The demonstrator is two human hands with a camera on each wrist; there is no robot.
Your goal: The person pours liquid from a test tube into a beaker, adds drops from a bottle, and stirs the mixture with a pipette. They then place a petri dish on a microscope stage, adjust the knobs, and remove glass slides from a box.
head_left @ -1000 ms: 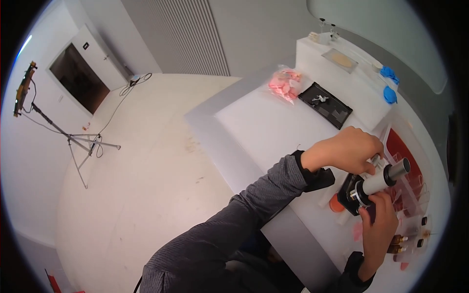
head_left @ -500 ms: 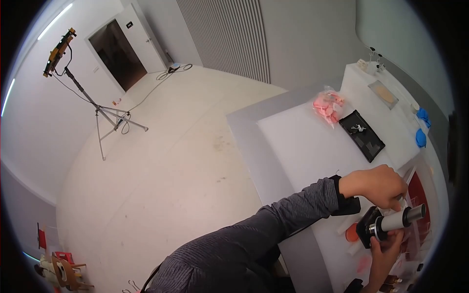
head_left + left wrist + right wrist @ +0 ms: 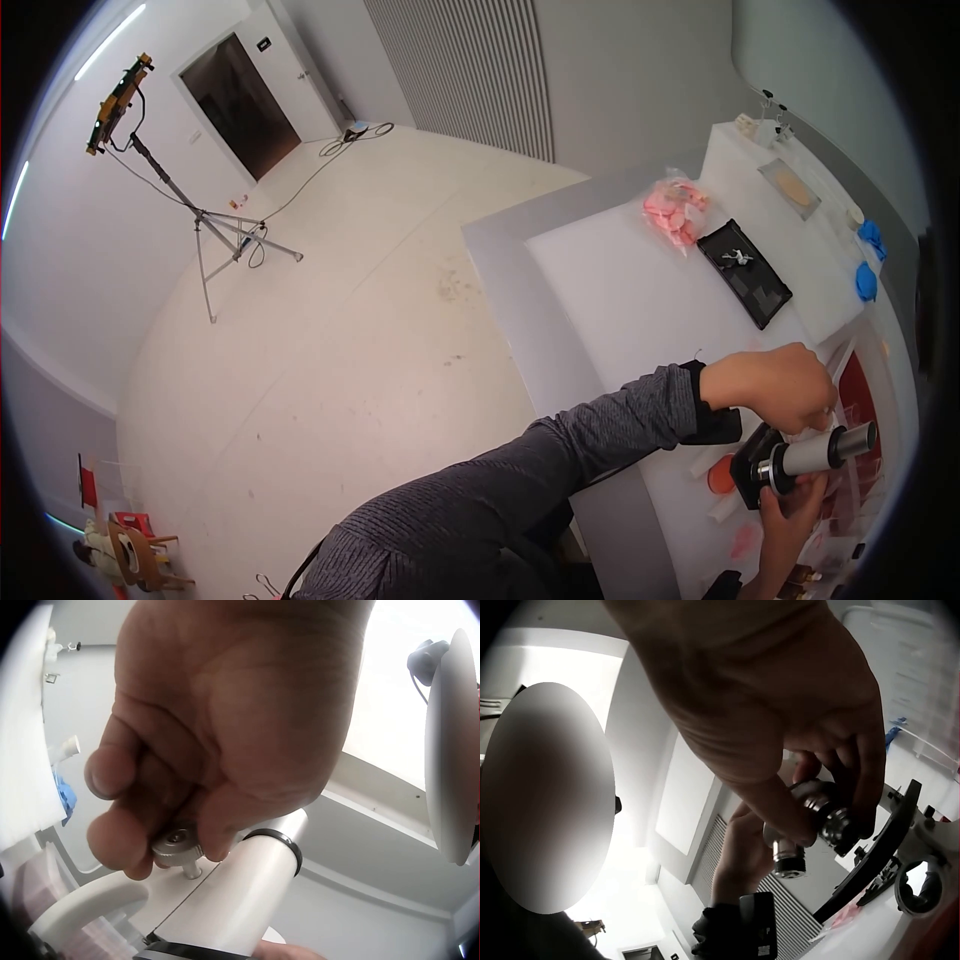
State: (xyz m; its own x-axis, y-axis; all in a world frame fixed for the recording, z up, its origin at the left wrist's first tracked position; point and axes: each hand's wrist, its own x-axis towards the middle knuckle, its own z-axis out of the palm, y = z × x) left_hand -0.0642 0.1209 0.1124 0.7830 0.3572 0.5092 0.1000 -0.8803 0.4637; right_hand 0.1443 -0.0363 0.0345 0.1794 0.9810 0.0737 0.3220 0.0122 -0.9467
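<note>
A white microscope [image 3: 808, 453] with a silver eyepiece tube leans at the lower right of the head view. My left hand [image 3: 775, 385] is on its far side; in the left wrist view its thumb and fingers pinch a round metal knob [image 3: 178, 844] beside the white tube [image 3: 244, 896]. From below, my right hand [image 3: 785, 535] reaches the microscope. In the right wrist view, thumb and fingers of that hand [image 3: 765, 701] grip the objective turret, with one silver objective [image 3: 789, 859] pointing down beside the black stage [image 3: 877, 851]. The fingers partly hide the turret.
Around the microscope stand an orange-red round item [image 3: 720, 475], clear containers and small brown bottles [image 3: 800, 578]. Farther back lie a black tray [image 3: 745, 275], a bag of pink pieces [image 3: 676, 210] and blue items [image 3: 867, 282] by a raised white block [image 3: 800, 240].
The head view has swung, so the table and microscope appear lower and farther right than a second ago. Both hands have stayed at the microscope.
</note>
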